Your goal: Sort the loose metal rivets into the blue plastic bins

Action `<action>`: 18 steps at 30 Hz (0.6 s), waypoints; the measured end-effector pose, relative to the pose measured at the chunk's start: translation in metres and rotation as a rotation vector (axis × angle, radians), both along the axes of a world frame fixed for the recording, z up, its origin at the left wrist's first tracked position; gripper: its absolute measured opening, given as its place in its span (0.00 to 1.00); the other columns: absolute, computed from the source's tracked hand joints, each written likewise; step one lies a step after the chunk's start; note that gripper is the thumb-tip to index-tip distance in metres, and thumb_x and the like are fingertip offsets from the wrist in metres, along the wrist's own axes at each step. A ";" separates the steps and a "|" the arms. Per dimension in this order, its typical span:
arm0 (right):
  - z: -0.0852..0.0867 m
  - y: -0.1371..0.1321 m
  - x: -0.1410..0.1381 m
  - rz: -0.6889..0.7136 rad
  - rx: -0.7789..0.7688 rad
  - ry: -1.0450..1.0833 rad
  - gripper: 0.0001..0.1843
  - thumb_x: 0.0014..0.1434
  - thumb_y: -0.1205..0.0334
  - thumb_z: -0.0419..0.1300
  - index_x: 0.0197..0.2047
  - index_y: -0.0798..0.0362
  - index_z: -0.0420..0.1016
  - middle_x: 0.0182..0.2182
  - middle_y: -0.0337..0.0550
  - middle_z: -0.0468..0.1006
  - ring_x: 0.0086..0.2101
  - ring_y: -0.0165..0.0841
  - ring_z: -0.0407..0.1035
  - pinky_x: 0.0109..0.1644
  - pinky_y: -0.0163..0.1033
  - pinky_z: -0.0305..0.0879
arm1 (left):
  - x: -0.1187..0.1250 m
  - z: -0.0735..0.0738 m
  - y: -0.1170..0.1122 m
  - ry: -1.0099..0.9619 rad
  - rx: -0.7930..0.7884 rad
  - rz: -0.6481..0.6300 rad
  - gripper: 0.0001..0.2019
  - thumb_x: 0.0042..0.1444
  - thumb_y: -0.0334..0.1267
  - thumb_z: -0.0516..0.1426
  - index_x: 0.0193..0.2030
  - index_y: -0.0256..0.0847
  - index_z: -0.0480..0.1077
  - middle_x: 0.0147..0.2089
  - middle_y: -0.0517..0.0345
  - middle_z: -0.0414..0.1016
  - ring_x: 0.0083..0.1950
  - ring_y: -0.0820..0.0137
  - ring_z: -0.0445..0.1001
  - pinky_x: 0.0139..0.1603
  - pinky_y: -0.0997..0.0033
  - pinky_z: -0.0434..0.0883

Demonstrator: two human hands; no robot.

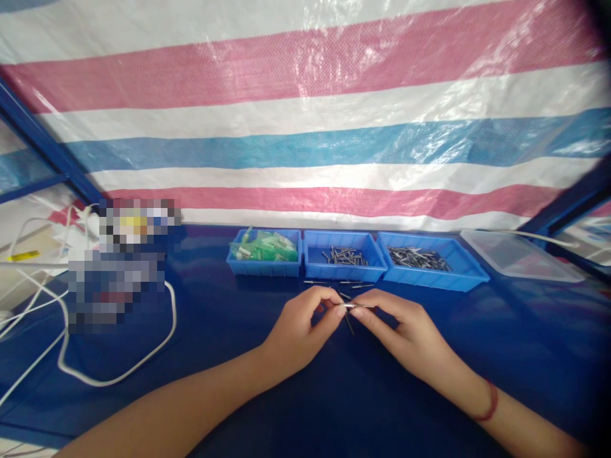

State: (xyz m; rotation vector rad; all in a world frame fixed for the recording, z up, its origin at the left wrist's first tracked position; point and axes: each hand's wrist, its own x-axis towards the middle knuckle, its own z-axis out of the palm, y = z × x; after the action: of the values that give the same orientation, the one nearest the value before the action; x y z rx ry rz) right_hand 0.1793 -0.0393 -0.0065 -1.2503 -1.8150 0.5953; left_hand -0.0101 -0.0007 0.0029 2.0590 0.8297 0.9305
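Note:
My left hand (312,321) and my right hand (405,321) meet over the middle of the blue table. Between them lies a slim silver metal pin (350,306), thicker near the left fingertips and thin towards the right. Thumb and forefinger of each hand pinch it, so both hands are closed. Just below the fingertips another dark thin pin (350,326) rests on the table. Behind the hands several similar pins (316,282) lie loose in front of the bins. Fingers cover part of the held piece.
Three blue bins stand in a row: the left bin (265,270) holds green plastic bags, the middle bin (329,240) and right bin (458,278) hold metal pieces. A clear lid (518,254) lies at right. White cable (95,381) loops at left beside blurred items. Striped sheeting (305,146) hangs behind.

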 end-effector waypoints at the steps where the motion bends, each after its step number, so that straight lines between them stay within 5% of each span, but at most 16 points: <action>1: 0.001 0.000 0.000 -0.020 -0.004 0.048 0.06 0.62 0.58 0.58 0.38 0.49 0.75 0.35 0.40 0.78 0.37 0.32 0.72 0.42 0.36 0.68 | 0.000 0.000 0.001 0.005 0.001 0.006 0.05 0.62 0.36 0.53 0.38 0.38 0.68 0.37 0.59 0.73 0.39 0.73 0.72 0.42 0.76 0.66; 6: 0.006 -0.001 -0.002 -0.068 -0.032 0.227 0.07 0.61 0.58 0.59 0.34 0.50 0.74 0.31 0.37 0.77 0.32 0.29 0.72 0.37 0.32 0.68 | -0.001 -0.001 0.001 0.062 0.049 -0.051 0.06 0.63 0.36 0.52 0.39 0.37 0.67 0.37 0.57 0.72 0.39 0.72 0.71 0.44 0.75 0.66; 11: 0.004 -0.006 -0.004 -0.019 -0.012 0.122 0.06 0.61 0.60 0.58 0.34 0.50 0.74 0.31 0.39 0.75 0.33 0.31 0.70 0.38 0.35 0.65 | 0.000 -0.002 0.001 0.111 0.095 -0.186 0.09 0.65 0.37 0.50 0.43 0.36 0.69 0.41 0.53 0.73 0.44 0.70 0.71 0.47 0.73 0.66; 18: 0.000 -0.007 -0.006 -0.045 0.012 0.121 0.04 0.60 0.61 0.59 0.33 0.50 0.73 0.30 0.39 0.74 0.31 0.31 0.68 0.36 0.36 0.64 | 0.000 -0.005 0.004 0.171 0.089 -0.214 0.10 0.64 0.40 0.52 0.39 0.38 0.71 0.37 0.55 0.74 0.40 0.70 0.72 0.43 0.73 0.67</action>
State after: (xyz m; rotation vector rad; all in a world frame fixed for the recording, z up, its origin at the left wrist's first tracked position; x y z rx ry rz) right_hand 0.1731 -0.0460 -0.0069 -1.2179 -1.6837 0.6210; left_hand -0.0098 0.0038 -0.0022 2.2770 0.6480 0.6921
